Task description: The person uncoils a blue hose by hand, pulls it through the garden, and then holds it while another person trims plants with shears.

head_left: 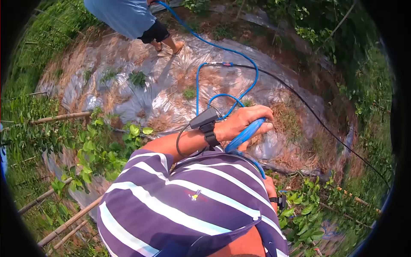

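Observation:
My left hand (pixel 245 122) reaches across in front of my striped shirt, its fingers wrapped round looped turns of a blue hose (pixel 246 136). A black band with a small box sits on that wrist. From these loops the hose runs down along my shirt to my right hand (pixel 269 186), low at my right side. That hand is closed on the hose, though most of its fingers are hidden by my body. More blue hose curves over the ground ahead, and a coupling (pixel 227 64) joins it to a black hose (pixel 295 92).
Another person (pixel 124 19) in a blue top stands at the upper left, a hand near the blue hose. Silvery plastic sheeting (pixel 102 64) with dry grass covers the ground. Leafy plants (pixel 92 150) and bamboo poles (pixel 64 222) lie left; more plants (pixel 306 205) grow right.

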A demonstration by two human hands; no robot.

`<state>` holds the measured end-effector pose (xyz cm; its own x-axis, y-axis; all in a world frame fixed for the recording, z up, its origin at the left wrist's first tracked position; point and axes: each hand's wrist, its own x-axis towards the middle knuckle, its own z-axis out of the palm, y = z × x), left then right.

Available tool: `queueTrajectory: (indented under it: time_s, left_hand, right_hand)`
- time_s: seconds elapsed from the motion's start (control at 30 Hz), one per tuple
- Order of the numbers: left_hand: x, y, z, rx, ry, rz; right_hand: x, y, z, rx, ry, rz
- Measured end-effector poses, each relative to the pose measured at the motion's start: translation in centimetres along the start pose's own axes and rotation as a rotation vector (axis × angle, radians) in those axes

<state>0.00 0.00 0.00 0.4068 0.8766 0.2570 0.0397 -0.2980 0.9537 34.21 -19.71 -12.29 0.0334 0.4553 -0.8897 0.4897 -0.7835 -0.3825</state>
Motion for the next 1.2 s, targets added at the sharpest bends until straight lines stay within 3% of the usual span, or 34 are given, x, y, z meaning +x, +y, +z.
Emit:
queueTrajectory:
  time_s: [0.07,0.1,0.2,0.4,0.6,1.2]
  left_hand:
    - [0.0,-0.5,0.3,-0.050,0.015,-0.012]
    - [-0.9,-0.5,-1.8,0.054,-0.032,-0.040]
    - [-0.2,-0.6,0.8,0.033,-0.048,-0.033]
    - [0.0,-1.5,1.3,0.055,-0.109,-0.084]
    - [0.3,-1.7,1.4,0.029,-0.123,-0.096]
    - [-0.4,-1.7,0.9,0.051,-0.111,-0.085]
  right_hand:
    - [-0.6,-0.8,-0.3,0.090,0.008,0.013]
    - [2.1,-2.3,4.0,0.134,-0.057,-0.045]
    - [1.6,0.9,1.5,0.106,0.009,-0.003]
    - [2.1,1.8,2.8,0.088,-0.002,-0.089]
    - [3.1,3.1,3.3,0.199,-0.070,0.009]
    - [1.7,-0.3,3.9,0.011,-0.072,-0.037]
